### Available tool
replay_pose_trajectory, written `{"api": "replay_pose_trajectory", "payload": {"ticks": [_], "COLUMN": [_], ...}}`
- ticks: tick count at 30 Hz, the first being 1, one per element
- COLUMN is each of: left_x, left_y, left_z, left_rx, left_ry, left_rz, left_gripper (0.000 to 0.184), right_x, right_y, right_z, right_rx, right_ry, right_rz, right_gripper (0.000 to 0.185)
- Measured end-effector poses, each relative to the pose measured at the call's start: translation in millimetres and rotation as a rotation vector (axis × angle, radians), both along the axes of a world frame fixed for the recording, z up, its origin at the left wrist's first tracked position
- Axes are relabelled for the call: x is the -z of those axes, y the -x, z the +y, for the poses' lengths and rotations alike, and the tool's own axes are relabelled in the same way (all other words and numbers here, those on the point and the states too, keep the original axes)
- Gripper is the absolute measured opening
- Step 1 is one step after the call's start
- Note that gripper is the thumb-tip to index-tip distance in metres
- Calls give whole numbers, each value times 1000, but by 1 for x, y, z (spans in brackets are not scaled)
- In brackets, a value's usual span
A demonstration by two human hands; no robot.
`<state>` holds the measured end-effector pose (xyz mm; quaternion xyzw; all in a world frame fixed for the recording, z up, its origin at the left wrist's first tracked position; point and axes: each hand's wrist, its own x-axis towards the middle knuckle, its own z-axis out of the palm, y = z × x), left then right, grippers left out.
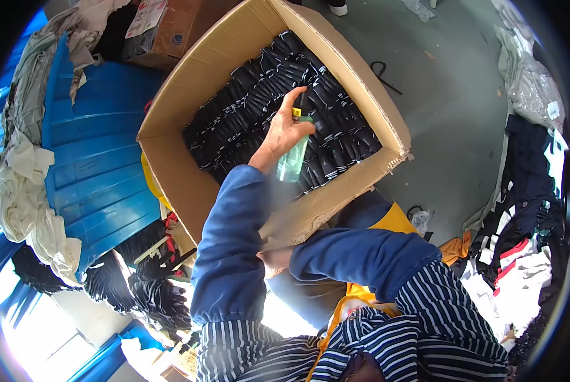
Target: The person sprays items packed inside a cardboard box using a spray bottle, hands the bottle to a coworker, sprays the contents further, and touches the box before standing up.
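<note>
Stretching left hand [283, 132] over carton [175, 148], clamped on bottle [292, 159]; right hand [276, 259] low, grip unclear.

Grey-green floor [450, 146] at right — blue ridged panel [106, 127] at left, bright window light [43, 325] lower left.
</note>
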<state>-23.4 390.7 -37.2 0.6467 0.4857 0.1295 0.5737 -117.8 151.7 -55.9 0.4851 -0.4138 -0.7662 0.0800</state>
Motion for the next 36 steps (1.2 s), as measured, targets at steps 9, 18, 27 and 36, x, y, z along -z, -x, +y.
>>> {"api": "replay_pose_trajectory", "payload": {"ticks": [9,18,27,36], "left_x": [-87,-87,-187,-207], "left_y": [24,24,68,56], "left_z": [-15,-29,-33,-68], "left_rx": [-68,-345,-546,-604], "left_ry": [-761,-193,-381,-485], "left_rz": [221,-333,-470,-583], "left_gripper": [86,88,89,89], "right_x": [-28,-55,-173,-157], "right_y": [-36,-74,-167,-152], "right_z": [23,38,85,122], "right_rx": [-191,-487,183,171], "right_ry": [-764,-1681,-2507,-2413], "right_rz": [521,1018,149,-214], "right_gripper": [43,28,18,78]}}
